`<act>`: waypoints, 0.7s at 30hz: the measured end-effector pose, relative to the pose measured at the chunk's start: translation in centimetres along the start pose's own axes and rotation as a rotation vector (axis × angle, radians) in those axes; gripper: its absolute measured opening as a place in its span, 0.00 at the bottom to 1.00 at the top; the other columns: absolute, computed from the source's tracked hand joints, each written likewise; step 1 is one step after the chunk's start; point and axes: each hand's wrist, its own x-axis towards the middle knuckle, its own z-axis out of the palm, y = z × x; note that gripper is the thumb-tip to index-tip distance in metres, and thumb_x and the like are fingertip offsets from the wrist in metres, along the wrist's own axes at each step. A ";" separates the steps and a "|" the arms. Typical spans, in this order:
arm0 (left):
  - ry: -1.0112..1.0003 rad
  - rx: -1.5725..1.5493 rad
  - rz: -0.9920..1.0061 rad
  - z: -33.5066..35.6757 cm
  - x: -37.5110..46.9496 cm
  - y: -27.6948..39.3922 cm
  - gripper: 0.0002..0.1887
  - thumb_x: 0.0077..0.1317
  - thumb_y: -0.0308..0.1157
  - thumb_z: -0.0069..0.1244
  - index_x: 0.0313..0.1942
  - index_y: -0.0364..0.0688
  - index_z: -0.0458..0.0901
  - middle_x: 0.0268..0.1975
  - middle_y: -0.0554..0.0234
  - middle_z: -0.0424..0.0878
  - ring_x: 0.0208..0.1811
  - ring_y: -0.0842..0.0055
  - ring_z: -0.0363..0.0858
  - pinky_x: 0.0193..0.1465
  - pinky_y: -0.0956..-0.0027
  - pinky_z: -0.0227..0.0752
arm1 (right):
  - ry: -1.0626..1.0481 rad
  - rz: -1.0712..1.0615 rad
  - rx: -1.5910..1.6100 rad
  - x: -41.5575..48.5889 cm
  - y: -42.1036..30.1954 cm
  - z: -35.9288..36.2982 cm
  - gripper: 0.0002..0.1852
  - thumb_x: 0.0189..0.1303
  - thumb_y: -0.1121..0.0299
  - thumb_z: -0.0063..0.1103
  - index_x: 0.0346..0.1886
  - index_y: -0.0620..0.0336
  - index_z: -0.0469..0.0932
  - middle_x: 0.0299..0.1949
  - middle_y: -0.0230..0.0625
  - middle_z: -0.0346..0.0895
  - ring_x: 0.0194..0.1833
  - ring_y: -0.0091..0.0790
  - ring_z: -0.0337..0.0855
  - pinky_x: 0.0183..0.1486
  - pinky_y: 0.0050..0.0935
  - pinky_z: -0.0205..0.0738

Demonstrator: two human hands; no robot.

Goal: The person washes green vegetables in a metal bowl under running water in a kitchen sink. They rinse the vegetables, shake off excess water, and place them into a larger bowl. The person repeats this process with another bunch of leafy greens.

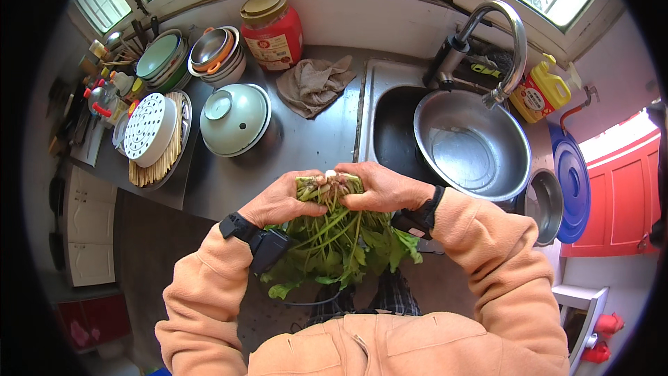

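Both my hands grip one bunch of leafy greens (pixel 334 235) by its stem ends, in front of the counter edge. My left hand (pixel 284 201) is closed around the left side of the stems. From the right, my right hand (pixel 378 185) clasps the same bundle, thumb across the front. Pale, pinkish root ends point up between the hands, while the green leaves hang toward my body. Just beyond my right hand, a round stainless steel basin (pixel 472 141) sits over the sink (pixel 383 115), with a little water in its bottom.
A chrome faucet (pixel 514 52) arches over the basin. On the steel counter (pixel 313 141) are a crumpled cloth (pixel 315 86), a red jar (pixel 271 34), a green bowl (pixel 235 120) turned upside down, stacked bowls (pixel 222 62) and a white perforated steamer tray (pixel 150 128). A yellow jug (pixel 540 91) stands right.
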 end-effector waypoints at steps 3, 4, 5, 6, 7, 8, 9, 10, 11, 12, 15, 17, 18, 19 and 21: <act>-0.124 0.036 0.008 0.3 -1.5 0.7 0.19 0.55 0.25 0.63 0.48 0.37 0.77 0.38 0.70 0.81 0.41 0.83 0.74 0.50 0.74 0.70 | -0.069 -0.024 -0.013 -1.6 -1.4 0.6 0.22 0.53 0.66 0.59 0.51 0.67 0.74 0.37 0.46 0.81 0.39 0.37 0.80 0.45 0.35 0.75; -0.134 0.004 0.002 0.5 -1.8 0.8 0.19 0.55 0.25 0.63 0.47 0.37 0.78 0.40 0.70 0.81 0.41 0.83 0.73 0.50 0.75 0.70 | -0.067 -0.035 0.016 -2.1 -1.8 1.0 0.21 0.53 0.66 0.58 0.51 0.67 0.74 0.37 0.43 0.80 0.38 0.36 0.79 0.45 0.34 0.74; -0.117 -0.034 0.004 0.9 -2.0 0.9 0.20 0.55 0.24 0.63 0.49 0.37 0.78 0.42 0.70 0.81 0.43 0.84 0.74 0.52 0.75 0.70 | -0.038 -0.002 0.036 -2.5 -2.2 1.4 0.22 0.54 0.66 0.59 0.51 0.67 0.74 0.37 0.44 0.80 0.39 0.36 0.80 0.45 0.34 0.74; -0.103 -0.069 0.008 1.4 -2.2 0.9 0.22 0.55 0.23 0.64 0.50 0.36 0.78 0.44 0.70 0.81 0.45 0.84 0.74 0.53 0.75 0.70 | -0.004 0.006 0.055 -3.0 -2.5 1.9 0.22 0.54 0.66 0.59 0.51 0.66 0.73 0.38 0.45 0.81 0.40 0.37 0.81 0.45 0.34 0.75; -0.088 -0.101 0.014 2.0 -2.3 0.9 0.23 0.55 0.22 0.64 0.52 0.36 0.78 0.46 0.71 0.81 0.47 0.85 0.74 0.55 0.75 0.70 | 0.039 0.027 0.066 -3.4 -2.9 2.2 0.22 0.54 0.65 0.60 0.52 0.66 0.73 0.38 0.46 0.81 0.40 0.38 0.81 0.45 0.35 0.75; 0.016 -0.124 0.063 3.1 -2.5 0.8 0.21 0.55 0.23 0.65 0.49 0.37 0.78 0.44 0.72 0.81 0.45 0.86 0.75 0.52 0.76 0.71 | 0.140 0.027 0.002 -4.0 -3.2 3.0 0.23 0.54 0.64 0.61 0.52 0.66 0.73 0.39 0.48 0.81 0.41 0.40 0.82 0.46 0.35 0.75; 0.049 -0.100 0.058 3.9 -2.6 0.8 0.21 0.55 0.24 0.66 0.49 0.37 0.79 0.43 0.73 0.81 0.44 0.86 0.75 0.51 0.76 0.71 | 0.237 0.058 -0.067 -4.4 -3.5 3.8 0.24 0.54 0.64 0.62 0.53 0.66 0.73 0.40 0.50 0.81 0.42 0.42 0.83 0.46 0.36 0.76; 0.076 -0.079 0.066 4.7 -2.6 0.8 0.21 0.55 0.25 0.66 0.48 0.37 0.79 0.42 0.73 0.81 0.43 0.86 0.75 0.50 0.77 0.72 | 0.276 0.117 -0.075 -5.0 -3.8 4.4 0.25 0.53 0.63 0.64 0.53 0.66 0.74 0.41 0.53 0.82 0.44 0.46 0.84 0.47 0.36 0.76; 0.106 -0.049 0.042 5.5 -2.8 1.0 0.21 0.55 0.25 0.67 0.48 0.37 0.79 0.41 0.74 0.81 0.42 0.86 0.75 0.49 0.77 0.72 | 0.274 0.123 -0.093 -5.7 -4.1 4.7 0.25 0.53 0.63 0.64 0.53 0.66 0.74 0.41 0.53 0.82 0.43 0.46 0.84 0.47 0.37 0.76; 0.115 0.001 0.061 6.2 -3.1 1.3 0.20 0.54 0.26 0.67 0.47 0.37 0.79 0.40 0.74 0.81 0.39 0.87 0.74 0.45 0.78 0.72 | 0.265 0.127 -0.106 -6.4 -4.4 4.9 0.25 0.53 0.64 0.64 0.53 0.66 0.74 0.40 0.53 0.82 0.43 0.47 0.84 0.47 0.37 0.76; 0.015 0.077 0.097 8.3 -4.0 3.0 0.16 0.56 0.26 0.64 0.43 0.37 0.80 0.36 0.71 0.82 0.38 0.87 0.74 0.42 0.76 0.72 | 0.211 0.066 -0.081 -10.0 -5.3 4.9 0.24 0.51 0.66 0.64 0.51 0.67 0.75 0.38 0.49 0.81 0.40 0.41 0.82 0.45 0.35 0.75; -0.094 0.090 0.102 10.1 -4.2 4.4 0.14 0.56 0.25 0.63 0.42 0.37 0.80 0.34 0.73 0.81 0.36 0.87 0.73 0.41 0.76 0.72 | 0.156 0.011 -0.031 -13.2 -5.8 4.6 0.23 0.50 0.66 0.64 0.50 0.67 0.75 0.37 0.47 0.81 0.39 0.37 0.81 0.45 0.34 0.75; -0.145 0.091 0.099 11.2 -4.2 5.2 0.13 0.56 0.25 0.63 0.42 0.37 0.80 0.34 0.73 0.80 0.36 0.87 0.72 0.40 0.76 0.71 | 0.108 0.018 -0.019 -15.0 -6.0 4.3 0.22 0.51 0.67 0.63 0.48 0.68 0.75 0.36 0.44 0.80 0.38 0.32 0.78 0.44 0.32 0.74; -0.203 0.096 0.104 12.5 -4.1 5.9 0.13 0.56 0.25 0.63 0.42 0.38 0.80 0.34 0.74 0.80 0.36 0.87 0.72 0.40 0.76 0.71 | 0.103 -0.005 -0.013 -16.7 -6.0 4.1 0.22 0.51 0.67 0.63 0.48 0.68 0.75 0.36 0.43 0.80 0.38 0.32 0.78 0.44 0.31 0.74; -0.268 0.103 0.074 15.3 -3.8 7.3 0.14 0.57 0.25 0.62 0.43 0.37 0.80 0.33 0.75 0.79 0.36 0.87 0.72 0.41 0.77 0.71 | 0.090 -0.046 -0.008 -20.1 -5.9 3.9 0.21 0.52 0.67 0.63 0.49 0.68 0.75 0.36 0.42 0.80 0.38 0.30 0.77 0.43 0.30 0.74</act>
